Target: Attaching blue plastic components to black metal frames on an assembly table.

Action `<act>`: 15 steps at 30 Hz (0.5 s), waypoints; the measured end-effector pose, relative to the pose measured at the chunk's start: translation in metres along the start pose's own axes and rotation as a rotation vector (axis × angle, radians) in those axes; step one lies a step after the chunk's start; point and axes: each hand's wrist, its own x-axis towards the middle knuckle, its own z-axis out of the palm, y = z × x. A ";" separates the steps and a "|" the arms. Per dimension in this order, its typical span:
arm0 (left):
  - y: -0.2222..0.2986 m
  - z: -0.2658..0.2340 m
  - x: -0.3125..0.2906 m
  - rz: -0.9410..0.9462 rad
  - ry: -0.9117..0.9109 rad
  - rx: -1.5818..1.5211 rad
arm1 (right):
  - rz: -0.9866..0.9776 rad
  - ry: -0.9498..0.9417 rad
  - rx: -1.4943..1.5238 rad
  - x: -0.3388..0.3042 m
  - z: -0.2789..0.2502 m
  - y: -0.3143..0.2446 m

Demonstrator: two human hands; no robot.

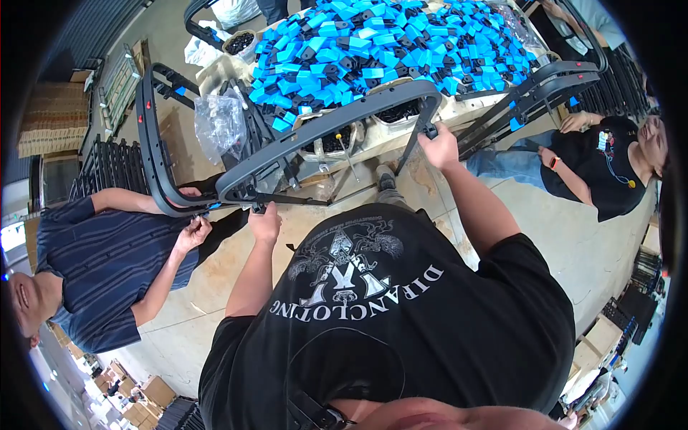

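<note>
Black shirt (pixel 430 337) nearest the camera; beyond, a dark curved frame (pixel 315 135), short of heaped blue parts (pixel 373 54), long axis slanting from near left to far right. Gripped at the near-left corner by the left hand (pixel 265 223), at the far-right end by the right hand (pixel 440 149); nearer to neither.

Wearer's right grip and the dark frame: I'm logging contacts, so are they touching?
Touching: the head view shows the right grip with thumb and fingers on the right end of the dark frame, no gap visible.
</note>
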 end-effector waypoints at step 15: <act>-0.038 -0.037 0.015 -0.132 -0.529 -0.662 | 0.355 -0.510 1.449 -0.003 0.012 0.074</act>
